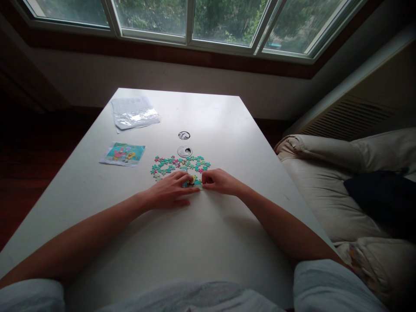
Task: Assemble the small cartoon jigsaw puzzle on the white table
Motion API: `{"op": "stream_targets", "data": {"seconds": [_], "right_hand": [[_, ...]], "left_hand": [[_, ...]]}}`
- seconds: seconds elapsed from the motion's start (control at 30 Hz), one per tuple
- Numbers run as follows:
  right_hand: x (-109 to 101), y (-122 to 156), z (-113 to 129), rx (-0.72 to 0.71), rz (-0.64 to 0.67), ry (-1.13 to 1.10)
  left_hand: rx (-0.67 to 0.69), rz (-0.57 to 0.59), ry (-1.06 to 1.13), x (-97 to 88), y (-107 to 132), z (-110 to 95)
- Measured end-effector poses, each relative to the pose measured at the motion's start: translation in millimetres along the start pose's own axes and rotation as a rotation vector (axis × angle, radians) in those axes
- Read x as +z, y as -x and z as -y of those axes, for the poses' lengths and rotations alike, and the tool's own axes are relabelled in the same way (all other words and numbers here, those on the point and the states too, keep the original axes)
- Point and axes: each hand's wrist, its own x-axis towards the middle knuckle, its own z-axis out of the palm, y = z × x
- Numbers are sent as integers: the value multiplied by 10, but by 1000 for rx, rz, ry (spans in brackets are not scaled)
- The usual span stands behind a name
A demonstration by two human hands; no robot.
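Below a white-framed glass window [152, 19], a smooth white counter [214, 251] bears small teal, pink and yellow jigsaw pieces [191, 163], just beyond and between both grips: the left hand [169, 188] has loosely spread fingers, the right hand [219, 181] curled ones, though whether either pinches a piece I cannot tell. A sideways brush of either grip would likely scatter loose pieces; their spread's long axis runs left to right across the grips, single pieces being too small to show direction.
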Motion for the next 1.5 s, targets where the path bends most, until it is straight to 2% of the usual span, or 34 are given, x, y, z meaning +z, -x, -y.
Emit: {"op": "stream_targets", "data": {"seconds": [0.33,0.43,0.57,0.67,0.9,1.27,1.5], "right_hand": [[-64,-45,-110,-16,31,-120],[-72,-87,-219,39,-126,-167],[-59,-143,-382,110,-417,-94],[-48,-171,-478,99,-513,-7],[-3,-198,-584,8,-494,141],[23,-210,-633,25,-539,198],[46,-224,-678,29,-591,226]], "left_hand": [[4,4,3,-7,8,-15],[10,12,3,-38,7,-28],[9,16,7,-52,10,-28],[12,3,17,-47,17,-24],[17,10,15,-40,13,-36],[21,34,17,-61,17,-81],[72,-3,96,-30,0,-99]]}}
